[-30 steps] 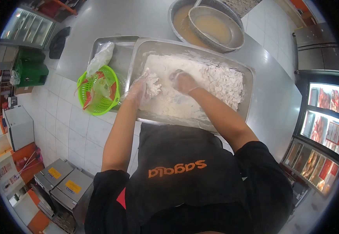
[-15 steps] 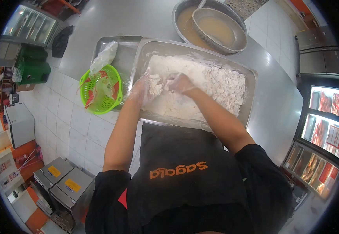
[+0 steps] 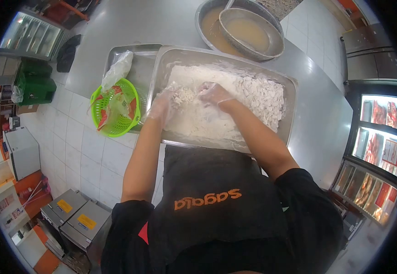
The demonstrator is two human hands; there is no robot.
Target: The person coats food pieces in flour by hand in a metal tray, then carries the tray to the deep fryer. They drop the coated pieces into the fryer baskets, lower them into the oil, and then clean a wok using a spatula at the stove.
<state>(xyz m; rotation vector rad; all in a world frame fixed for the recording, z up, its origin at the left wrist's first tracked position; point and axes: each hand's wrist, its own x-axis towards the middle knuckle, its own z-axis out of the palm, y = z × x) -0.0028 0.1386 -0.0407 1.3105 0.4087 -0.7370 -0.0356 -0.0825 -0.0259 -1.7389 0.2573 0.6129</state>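
Note:
A deep steel pan (image 3: 294, 112) holds white flour (image 3: 198, 121), with lumpy flour-coated pieces (image 3: 264, 98) heaped on its right side. Both my hands wear clear plastic gloves dusted with flour. At the pan's left end, my left hand (image 3: 162, 104) is curled round a clump of flour-coated pieces (image 3: 185, 97); what is under the coating cannot be made out. Just right of that clump, my right hand (image 3: 214, 94) is closed low over the flour, its fingers bent inward. Whatever lies in those fingers is hidden.
Left of the pan, a green basket (image 3: 136, 109) with red-and-clear wrappers overlaps a shallow steel tray (image 3: 141, 50). A plastic bag (image 3: 118, 71) lies there too. Behind the pan stands a large bowl (image 3: 203, 23) of cloudy liquid with a strainer (image 3: 278, 45) in it. The steel table (image 3: 324, 105) extends right.
My left hand has turned inward over the clump, which has shifted slightly right relative to the pan. My right hand stays close by, its fingers more curled. The whole view has shifted slightly.

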